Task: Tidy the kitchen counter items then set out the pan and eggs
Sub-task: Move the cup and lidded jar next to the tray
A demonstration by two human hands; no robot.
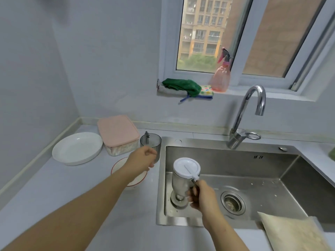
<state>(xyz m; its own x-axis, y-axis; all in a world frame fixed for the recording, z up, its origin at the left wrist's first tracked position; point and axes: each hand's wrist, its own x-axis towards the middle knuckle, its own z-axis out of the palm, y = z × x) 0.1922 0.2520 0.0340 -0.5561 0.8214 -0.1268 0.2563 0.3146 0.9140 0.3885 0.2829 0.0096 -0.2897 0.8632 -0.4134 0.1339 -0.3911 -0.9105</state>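
Observation:
My left hand (143, 159) grips a grey see-through cup (151, 143) on the counter, just left of the sink. My right hand (202, 195) holds the handle of a clear jug with a white lid (186, 168), lifted over the left part of the steel sink (253, 169). A white bowl with a red rim (119, 164) sits under my left forearm, mostly hidden. No pan or eggs are in view.
A white plate (77, 148) and a pink-lidded food box (117, 131) stand at the back left of the counter. The tap (244, 115) rises behind the sink. Green cloths (181, 86) and a pink spray bottle (220, 78) lie on the window sill. A beige cloth (293, 230) drapes the sink's front right corner.

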